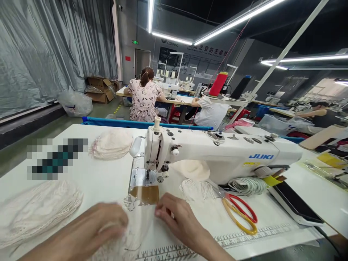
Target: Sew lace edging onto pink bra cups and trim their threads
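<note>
From the head camera, the white table (98, 181) filled a long workshop under strip lights, grey curtains along one wall. In front of the sewing machine (217, 152), the left hand (100, 224) curled closed on the lace piece (130, 232); the right hand (179, 217) pinched its edge. Scissors (239, 212) lay beside the machine.

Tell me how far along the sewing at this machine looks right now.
Hard to say what is done: one stack of lace pieces lies left, a smaller stack sits behind. In hand: the left hand and right hand hold a lace piece flat before the needle, not yet under it. Which stack is sewn I cannot tell.
</note>
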